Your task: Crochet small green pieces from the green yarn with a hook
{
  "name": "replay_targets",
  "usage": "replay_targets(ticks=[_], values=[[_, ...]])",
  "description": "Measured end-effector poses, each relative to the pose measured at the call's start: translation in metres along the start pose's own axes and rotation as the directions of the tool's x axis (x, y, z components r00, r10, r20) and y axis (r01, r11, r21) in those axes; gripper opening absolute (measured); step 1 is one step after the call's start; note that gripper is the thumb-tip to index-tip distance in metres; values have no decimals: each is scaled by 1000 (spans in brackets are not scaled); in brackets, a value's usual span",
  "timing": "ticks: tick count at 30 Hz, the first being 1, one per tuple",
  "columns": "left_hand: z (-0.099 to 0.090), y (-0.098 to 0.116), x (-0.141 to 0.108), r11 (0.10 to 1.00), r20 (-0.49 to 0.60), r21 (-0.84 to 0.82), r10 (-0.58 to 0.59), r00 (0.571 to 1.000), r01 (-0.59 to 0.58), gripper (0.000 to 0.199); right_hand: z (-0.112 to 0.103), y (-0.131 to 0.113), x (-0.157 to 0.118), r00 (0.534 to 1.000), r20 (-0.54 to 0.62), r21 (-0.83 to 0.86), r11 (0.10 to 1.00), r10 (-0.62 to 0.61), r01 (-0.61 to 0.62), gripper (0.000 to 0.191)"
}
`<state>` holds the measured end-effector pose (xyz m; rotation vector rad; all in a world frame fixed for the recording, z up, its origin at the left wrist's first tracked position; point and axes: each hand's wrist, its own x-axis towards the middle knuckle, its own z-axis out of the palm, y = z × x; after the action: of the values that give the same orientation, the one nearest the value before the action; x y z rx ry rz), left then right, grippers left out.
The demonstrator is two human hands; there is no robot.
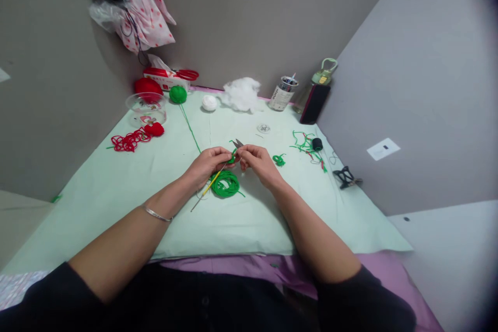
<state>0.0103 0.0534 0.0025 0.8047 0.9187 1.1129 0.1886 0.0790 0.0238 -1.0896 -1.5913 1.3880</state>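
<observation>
My left hand (212, 162) is closed on a small piece of green yarn work (232, 158). A crochet hook with a yellow handle (211, 184) slants down from that hand. Close against it, my right hand (254, 162) has its fingers pinched at the green piece; what they grip is too small to make out. Dark scissor tips (237, 143) show just beyond the fingertips. Below both hands lies a coil of green yarn (225, 184). From the green ball (178, 94), a strand runs down to my left hand.
Red yarn (130, 141) and a clear tub (147, 110) lie left. White stuffing (241, 95), a white ball (209, 103) and a can (283, 94) stand along the back. At right are a phone (315, 104), green scraps (303, 142) and a black clip (346, 178).
</observation>
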Motion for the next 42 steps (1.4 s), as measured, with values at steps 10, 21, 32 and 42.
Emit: replay_targets(ticks=[10, 21, 32, 42], values=[[0, -3, 1, 1000, -1, 13, 5, 1000, -5, 33, -2, 0, 1, 999, 35, -82, 996, -35, 37, 32], [-2, -2, 2, 999, -11, 37, -6, 1000, 7, 24, -4, 4, 2, 999, 31, -109, 993, -40, 43, 21], [1, -1, 2, 1000, -6, 6, -15, 1000, 15, 18, -6, 5, 3, 998, 49, -130, 990, -43, 49, 26], [0, -2, 2, 999, -51, -25, 29, 998, -31, 26, -4, 4, 0, 996, 58, -252, 965, -61, 74, 18]])
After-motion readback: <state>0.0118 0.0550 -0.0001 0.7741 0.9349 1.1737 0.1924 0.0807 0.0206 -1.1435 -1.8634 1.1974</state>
